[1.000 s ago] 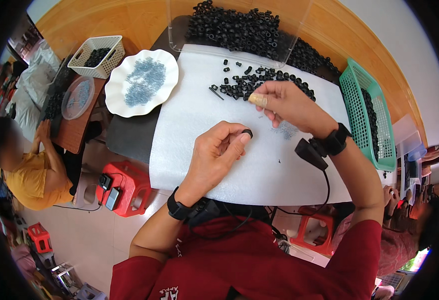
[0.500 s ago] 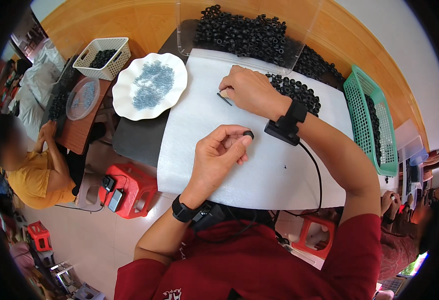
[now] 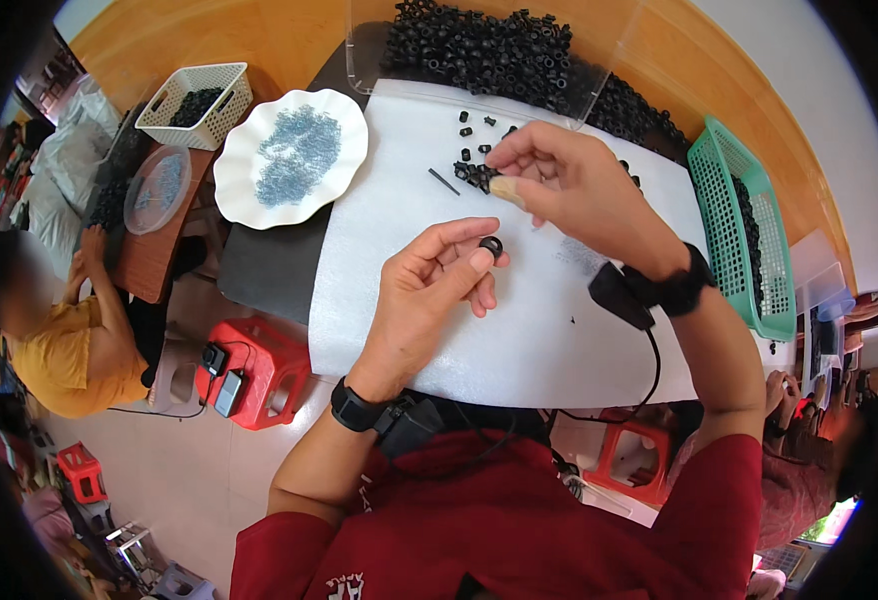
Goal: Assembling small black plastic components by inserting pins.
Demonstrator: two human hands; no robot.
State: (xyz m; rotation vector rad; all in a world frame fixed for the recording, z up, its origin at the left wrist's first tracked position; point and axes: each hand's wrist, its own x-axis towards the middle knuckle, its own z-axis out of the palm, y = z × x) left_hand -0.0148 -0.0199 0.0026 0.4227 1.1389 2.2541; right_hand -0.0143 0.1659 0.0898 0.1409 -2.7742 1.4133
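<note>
Between the thumb and forefinger of my left hand (image 3: 429, 290) is a small black ring (image 3: 492, 246), its round hole facing up. My right hand (image 3: 574, 190) hovers above the white sheet (image 3: 389, 330), thumb and forefinger apart, with nothing visible between them. A yellowish cover wraps its thumb tip. Just past its fingertips lie several small black rings (image 3: 474, 178); the hand hides part of that group. A thin black stick (image 3: 445, 181) rests on the sheet to their left. Partly under my right hand is a patch of tiny clear-bluish pieces (image 3: 577, 256).
A clear bin (image 3: 479, 55) of black rings stands at the back. To the left is a wavy white plate (image 3: 234, 180) of bluish bits, beyond it a cream basket (image 3: 149, 125). A green basket (image 3: 704, 170) stands right. A person in yellow (image 3: 74, 345) sits left.
My right hand has moved right and nearer, away from the black stick, and its fingers have opened. My left hand has turned the ring so that its hole shows. The view has shifted slightly.
</note>
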